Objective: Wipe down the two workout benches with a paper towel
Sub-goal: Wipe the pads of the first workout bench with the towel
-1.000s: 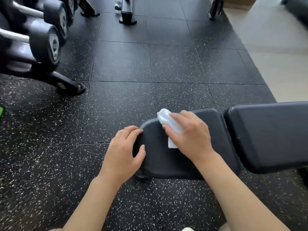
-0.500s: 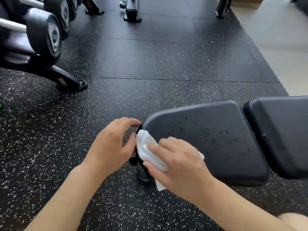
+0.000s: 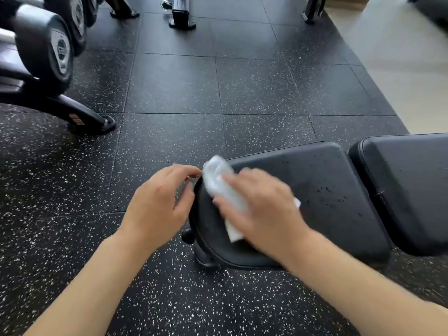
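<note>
moved: right hand [image 3: 264, 209] has swept the paper towel [image 3: 224, 190] from the seat pad's near corner up along its left end.
towel: pressed flat on the seat pad [image 3: 315, 190], fingers curled over it, blurred.
unwiped pad: runs rightward, toward the back pad [image 3: 412, 190].
left hand [image 3: 157, 207]: loosely curled at the pad's end, probably holding nothing.

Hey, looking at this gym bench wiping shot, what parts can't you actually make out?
Head view only:
- Right hand and white paper towel: motion-blurred, so finger placement is unclear.
- Black padded seat pad: its near-left surface is hidden under that hand and towel.
- Black back pad: cut off by the right edge.
- Left hand fingertips: contact with the pad edge is unclear.
</note>
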### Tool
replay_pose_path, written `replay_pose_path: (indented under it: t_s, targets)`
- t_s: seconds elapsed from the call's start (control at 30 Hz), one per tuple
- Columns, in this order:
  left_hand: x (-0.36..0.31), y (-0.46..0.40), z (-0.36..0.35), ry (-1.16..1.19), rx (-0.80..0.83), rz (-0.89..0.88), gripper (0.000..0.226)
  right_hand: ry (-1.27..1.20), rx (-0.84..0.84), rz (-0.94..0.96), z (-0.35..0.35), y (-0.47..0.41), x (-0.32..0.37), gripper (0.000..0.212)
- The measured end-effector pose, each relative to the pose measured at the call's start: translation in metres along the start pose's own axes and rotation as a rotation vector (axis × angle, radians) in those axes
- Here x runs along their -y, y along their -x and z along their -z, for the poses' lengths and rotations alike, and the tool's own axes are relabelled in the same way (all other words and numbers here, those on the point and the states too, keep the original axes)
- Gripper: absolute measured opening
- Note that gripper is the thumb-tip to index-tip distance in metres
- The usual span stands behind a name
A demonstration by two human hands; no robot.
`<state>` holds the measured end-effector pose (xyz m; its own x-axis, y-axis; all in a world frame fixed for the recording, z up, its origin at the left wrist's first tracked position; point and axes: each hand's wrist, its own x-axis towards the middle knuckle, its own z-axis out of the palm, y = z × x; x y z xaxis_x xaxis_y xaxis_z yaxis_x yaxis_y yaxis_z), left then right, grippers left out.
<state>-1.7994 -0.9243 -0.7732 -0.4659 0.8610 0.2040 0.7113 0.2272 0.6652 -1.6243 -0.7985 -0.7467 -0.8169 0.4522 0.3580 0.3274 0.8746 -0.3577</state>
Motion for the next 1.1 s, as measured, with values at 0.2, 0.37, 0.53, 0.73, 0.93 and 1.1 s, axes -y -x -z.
replay_pose_path:
  t_s: [0.2, 0.37, 0.53, 0.73, 0.93, 1.1]
  targets:
    - [-0.004, -0.006, -0.005, 0.068, -0.031, -0.034, 0.029, 0.009, 0.039, 0.150, 0.004, 0.026, -0.007, 0.030]
    - [-0.014, -0.007, -0.013, 0.059, 0.046, -0.050, 0.034, 0.130, -0.133, -0.351, 0.032, -0.020, -0.082, 0.026]
    - [-0.007, -0.007, -0.011, 0.064, 0.057, -0.027, 0.038, 0.177, -0.050, -0.135, 0.009, -0.010, -0.021, 0.026]
    - [-0.005, -0.007, -0.009, 0.137, 0.033, -0.002, 0.040, 0.017, 0.038, 0.095, 0.004, 0.025, 0.009, 0.034]
    - [-0.018, -0.008, -0.021, 0.074, 0.089, -0.078, 0.040, 0.171, -0.140, -0.342, 0.046, 0.004, -0.076, 0.020]
    - [-0.022, -0.017, -0.023, 0.106, 0.090, -0.090, 0.041, 0.105, -0.063, -0.103, 0.016, 0.039, -0.004, 0.030]
